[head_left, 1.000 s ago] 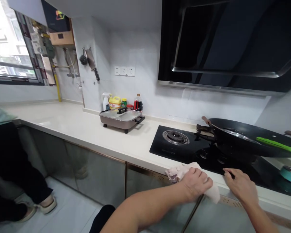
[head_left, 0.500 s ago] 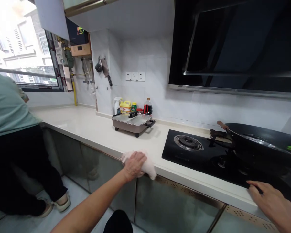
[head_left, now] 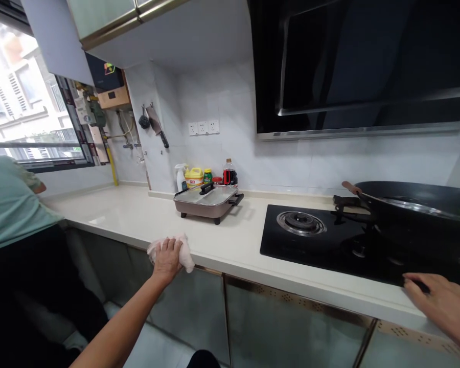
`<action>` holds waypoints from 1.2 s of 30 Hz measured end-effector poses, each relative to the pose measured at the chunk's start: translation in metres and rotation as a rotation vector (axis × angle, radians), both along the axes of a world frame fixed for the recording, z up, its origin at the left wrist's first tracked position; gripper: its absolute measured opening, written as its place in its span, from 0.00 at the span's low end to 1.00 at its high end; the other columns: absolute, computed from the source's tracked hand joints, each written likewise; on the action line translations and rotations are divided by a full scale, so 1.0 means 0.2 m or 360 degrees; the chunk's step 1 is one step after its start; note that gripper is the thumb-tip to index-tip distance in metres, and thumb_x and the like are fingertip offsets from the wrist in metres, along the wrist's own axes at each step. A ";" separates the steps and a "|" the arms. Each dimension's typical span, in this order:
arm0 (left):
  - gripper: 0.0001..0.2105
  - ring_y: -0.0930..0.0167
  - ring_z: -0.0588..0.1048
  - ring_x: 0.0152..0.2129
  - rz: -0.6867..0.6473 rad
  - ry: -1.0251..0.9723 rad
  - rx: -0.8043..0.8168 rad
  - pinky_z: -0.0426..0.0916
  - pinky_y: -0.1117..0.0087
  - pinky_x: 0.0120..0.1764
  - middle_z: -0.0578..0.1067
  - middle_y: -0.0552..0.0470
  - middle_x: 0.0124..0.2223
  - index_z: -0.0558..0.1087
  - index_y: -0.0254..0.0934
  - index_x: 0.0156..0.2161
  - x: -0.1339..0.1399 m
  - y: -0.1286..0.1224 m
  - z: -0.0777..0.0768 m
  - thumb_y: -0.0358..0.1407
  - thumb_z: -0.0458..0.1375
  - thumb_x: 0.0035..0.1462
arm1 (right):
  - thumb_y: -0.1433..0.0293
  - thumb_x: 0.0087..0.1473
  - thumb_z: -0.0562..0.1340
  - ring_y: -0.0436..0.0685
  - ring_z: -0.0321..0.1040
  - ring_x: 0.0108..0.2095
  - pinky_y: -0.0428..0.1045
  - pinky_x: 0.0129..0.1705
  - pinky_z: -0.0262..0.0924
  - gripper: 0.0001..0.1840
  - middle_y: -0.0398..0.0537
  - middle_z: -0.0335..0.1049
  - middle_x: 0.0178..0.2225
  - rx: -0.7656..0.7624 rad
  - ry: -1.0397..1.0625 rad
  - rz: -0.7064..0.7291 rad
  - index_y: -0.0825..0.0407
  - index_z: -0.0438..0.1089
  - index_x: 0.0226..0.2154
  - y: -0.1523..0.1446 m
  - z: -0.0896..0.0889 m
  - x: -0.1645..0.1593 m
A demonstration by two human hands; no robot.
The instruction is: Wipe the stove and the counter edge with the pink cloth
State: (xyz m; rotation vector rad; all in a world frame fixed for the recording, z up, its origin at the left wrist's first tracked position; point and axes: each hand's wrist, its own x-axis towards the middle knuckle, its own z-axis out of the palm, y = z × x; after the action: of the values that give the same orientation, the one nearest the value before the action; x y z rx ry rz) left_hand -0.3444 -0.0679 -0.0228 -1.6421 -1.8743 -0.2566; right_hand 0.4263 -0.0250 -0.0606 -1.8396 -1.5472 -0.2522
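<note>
Near you, your right hand (head_left: 442, 301) rests at the front edge of the black hob (head_left: 283, 240), fingers loosely bent, with nothing seen in it. Your left hand (head_left: 167, 258) grips the pale cloth (head_left: 186, 257) upon the front edge of the counter (head_left: 237, 235). Wiping seems in progress; which part is finished, I cannot tell. Farther, the lidded pan (head_left: 203, 208) and the wok (head_left: 417, 217) stand in place, cloth not touching them.

Hands (head_left: 167, 259) (head_left: 442, 300) and forearms (head_left: 120, 322) are bare (black clothing (head_left: 203, 360) shows below).
</note>
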 end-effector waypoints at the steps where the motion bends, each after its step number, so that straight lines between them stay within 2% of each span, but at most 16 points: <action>1: 0.27 0.47 0.65 0.61 -0.0009 0.0016 -0.0003 0.56 0.45 0.61 0.71 0.35 0.60 0.68 0.38 0.57 0.03 0.00 0.00 0.32 0.62 0.50 | 0.52 0.52 0.55 0.73 0.73 0.48 0.65 0.42 0.64 0.21 0.56 0.78 0.50 -0.0070 0.0005 0.0001 0.40 0.81 0.36 0.00 0.01 -0.01; 3: 0.27 0.47 0.65 0.60 -0.0064 0.0045 -0.0038 0.56 0.45 0.61 0.71 0.35 0.60 0.68 0.37 0.57 0.11 0.00 0.01 0.32 0.62 0.49 | 0.52 0.53 0.54 0.73 0.71 0.49 0.65 0.43 0.62 0.23 0.57 0.77 0.52 -0.0183 -0.0008 -0.0026 0.42 0.80 0.39 -0.01 0.02 -0.02; 6: 0.26 0.46 0.66 0.59 -0.0205 0.0073 -0.0118 0.57 0.45 0.59 0.71 0.34 0.59 0.70 0.36 0.56 0.31 -0.01 0.01 0.32 0.62 0.49 | 0.54 0.56 0.53 0.71 0.70 0.49 0.62 0.45 0.61 0.25 0.58 0.76 0.54 -0.0214 -0.0049 -0.0042 0.46 0.80 0.42 -0.03 0.05 -0.04; 12: 0.29 0.47 0.67 0.57 -0.0513 0.0076 -0.0153 0.58 0.43 0.58 0.72 0.39 0.57 0.70 0.41 0.57 0.83 0.02 -0.05 0.33 0.66 0.47 | 0.57 0.60 0.53 0.70 0.70 0.47 0.60 0.46 0.58 0.25 0.61 0.75 0.53 -0.0172 -0.0129 -0.0012 0.51 0.80 0.45 -0.04 0.07 -0.07; 17: 0.29 0.49 0.69 0.55 -0.0746 0.0137 -0.0135 0.61 0.41 0.57 0.73 0.39 0.56 0.70 0.41 0.59 1.25 0.05 -0.11 0.35 0.67 0.51 | 0.57 0.60 0.52 0.68 0.69 0.48 0.59 0.49 0.59 0.25 0.54 0.75 0.52 -0.0214 -0.0158 -0.0090 0.49 0.79 0.46 -0.05 0.09 -0.11; 22: 0.17 0.54 0.71 0.52 -0.1045 0.0219 -0.0049 0.64 0.44 0.55 0.75 0.40 0.50 0.71 0.38 0.58 1.78 0.07 -0.14 0.30 0.57 0.64 | 0.58 0.60 0.51 0.66 0.69 0.49 0.59 0.49 0.60 0.23 0.52 0.76 0.51 -0.0213 -0.0195 -0.0148 0.48 0.78 0.45 -0.06 0.11 -0.14; 26: 0.12 0.56 0.72 0.45 -0.1284 0.0366 0.0031 0.66 0.46 0.48 0.76 0.41 0.44 0.74 0.37 0.53 2.27 0.07 -0.16 0.35 0.53 0.69 | 0.57 0.60 0.51 0.66 0.69 0.49 0.59 0.48 0.61 0.24 0.51 0.75 0.52 -0.0205 -0.0228 -0.0126 0.47 0.79 0.45 -0.06 0.09 -0.11; 29: 0.12 0.55 0.73 0.44 -0.1403 0.0415 0.0209 0.64 0.46 0.47 0.76 0.40 0.43 0.75 0.37 0.50 2.54 0.07 -0.19 0.37 0.52 0.69 | 0.56 0.60 0.50 0.67 0.69 0.50 0.60 0.48 0.62 0.26 0.51 0.75 0.54 -0.0202 -0.0227 -0.0117 0.46 0.79 0.46 -0.04 0.06 -0.07; 32: 0.12 0.55 0.74 0.42 -0.1490 0.0420 0.0345 0.62 0.46 0.47 0.75 0.40 0.43 0.75 0.36 0.49 2.64 0.08 -0.21 0.36 0.54 0.67 | 0.54 0.59 0.50 0.68 0.70 0.50 0.61 0.48 0.64 0.27 0.51 0.74 0.55 -0.0221 -0.0208 -0.0081 0.46 0.79 0.47 -0.04 0.04 -0.04; 36: 0.15 0.57 0.73 0.42 -0.1662 0.0467 0.0391 0.61 0.50 0.46 0.75 0.39 0.44 0.73 0.35 0.55 2.51 0.09 -0.21 0.35 0.52 0.68 | 0.54 0.56 0.52 0.72 0.71 0.50 0.63 0.47 0.65 0.27 0.53 0.75 0.55 -0.0242 -0.0136 -0.0007 0.46 0.79 0.46 -0.04 0.04 0.00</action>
State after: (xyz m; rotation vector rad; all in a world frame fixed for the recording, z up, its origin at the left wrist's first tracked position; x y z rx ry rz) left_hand 0.1583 -0.0495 -0.0643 -2.1817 -0.6105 -0.5950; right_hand 0.4259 -0.0333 -0.0523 -1.9724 -1.6607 -0.2234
